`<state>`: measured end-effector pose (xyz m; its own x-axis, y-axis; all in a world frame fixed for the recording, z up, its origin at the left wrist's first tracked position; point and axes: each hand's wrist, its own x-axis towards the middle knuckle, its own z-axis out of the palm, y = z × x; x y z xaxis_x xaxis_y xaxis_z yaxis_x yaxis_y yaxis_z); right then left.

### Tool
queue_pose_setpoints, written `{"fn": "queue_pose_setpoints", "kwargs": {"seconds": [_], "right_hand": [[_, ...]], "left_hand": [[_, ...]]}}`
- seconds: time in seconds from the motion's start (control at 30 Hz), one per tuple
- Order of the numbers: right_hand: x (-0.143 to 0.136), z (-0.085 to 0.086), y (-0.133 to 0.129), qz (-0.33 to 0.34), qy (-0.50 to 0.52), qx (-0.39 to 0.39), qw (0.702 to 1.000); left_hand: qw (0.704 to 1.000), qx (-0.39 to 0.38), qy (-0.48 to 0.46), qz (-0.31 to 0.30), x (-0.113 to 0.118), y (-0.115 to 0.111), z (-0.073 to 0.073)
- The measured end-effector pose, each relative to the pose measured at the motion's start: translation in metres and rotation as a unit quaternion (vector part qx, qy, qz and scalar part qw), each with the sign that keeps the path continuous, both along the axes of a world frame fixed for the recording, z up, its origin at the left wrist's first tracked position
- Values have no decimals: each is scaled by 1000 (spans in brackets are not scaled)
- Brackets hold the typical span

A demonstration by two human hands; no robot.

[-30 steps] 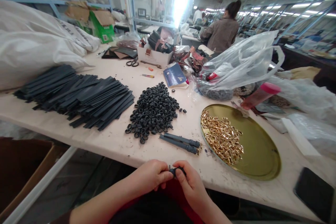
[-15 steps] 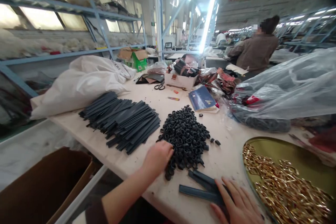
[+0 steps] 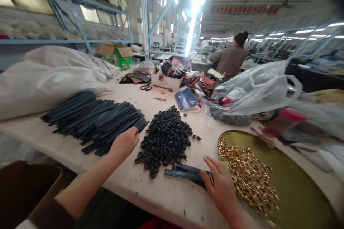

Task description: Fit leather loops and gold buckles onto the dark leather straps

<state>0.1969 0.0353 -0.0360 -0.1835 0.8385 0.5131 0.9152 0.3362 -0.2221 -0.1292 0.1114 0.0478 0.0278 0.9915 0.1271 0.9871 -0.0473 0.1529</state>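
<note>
Shifted leftward since half a second ago, your left hand [image 3: 125, 145] is now poising at the right end of the dark flat strips [image 3: 94, 121], its fingers curling inward; whether they are grasping a strip, one cannot tell. Next, black loops [image 3: 168, 139] are lying heaped. Near them, dark straps [image 3: 181, 174] are lying under your right hand [image 3: 221, 186], its fingers spreading loosely, beside a gold-coloured tray [image 3: 295, 186] holding gold-toned metal fittings [image 3: 249, 177].
</note>
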Motion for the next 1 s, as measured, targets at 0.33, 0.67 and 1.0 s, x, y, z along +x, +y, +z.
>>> {"fn": "queue_pose_setpoints", "kwargs": {"seconds": [0.33,0.67,1.0], "right_hand": [[1,6,128,-64,54,-170,982],[-1,25,105,-56,161,-235,957],[-60,62,-14,8,800,-361,479]], "left_hand": [[627,-372,-680,79,84,-79,-1],[552,-416,-712,125,93,-72,-15],[693,-312,-650,9,113,-105,-10]]}}
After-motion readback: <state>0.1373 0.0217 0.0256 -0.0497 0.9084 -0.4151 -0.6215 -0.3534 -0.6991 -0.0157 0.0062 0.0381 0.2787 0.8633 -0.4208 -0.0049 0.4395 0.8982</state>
